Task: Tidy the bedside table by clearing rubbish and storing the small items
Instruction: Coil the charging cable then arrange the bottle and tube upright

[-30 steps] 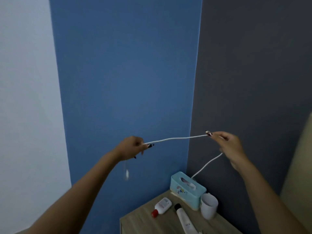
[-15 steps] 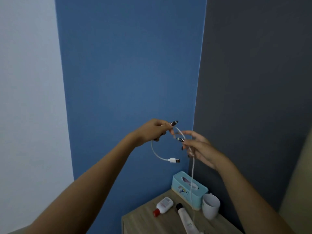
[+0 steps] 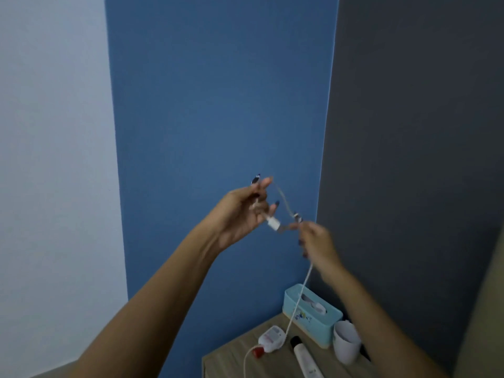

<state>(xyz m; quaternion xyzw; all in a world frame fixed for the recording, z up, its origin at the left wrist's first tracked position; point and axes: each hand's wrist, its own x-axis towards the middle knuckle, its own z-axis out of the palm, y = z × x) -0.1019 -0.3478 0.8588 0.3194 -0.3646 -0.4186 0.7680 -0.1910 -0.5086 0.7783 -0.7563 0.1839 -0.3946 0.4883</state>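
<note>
Left hand [image 3: 242, 211], up above the teal plastic tissue box [image 3: 316, 330], pinches the plug end of the white charging cable [image 3: 299, 298]; right hand [image 3: 316, 241] is blurry but looks curled round the cable just beside it. The tail drops in front of the tissue box onto the wooden table [image 3: 226, 364], right by the white bottle with the red cap [image 3: 271, 339]. I'd wind small even loops and lift slowly so it doesn't drag that bottle off the edge. Loads of free air by the blue wall [image 3: 218, 105] behind.
</note>
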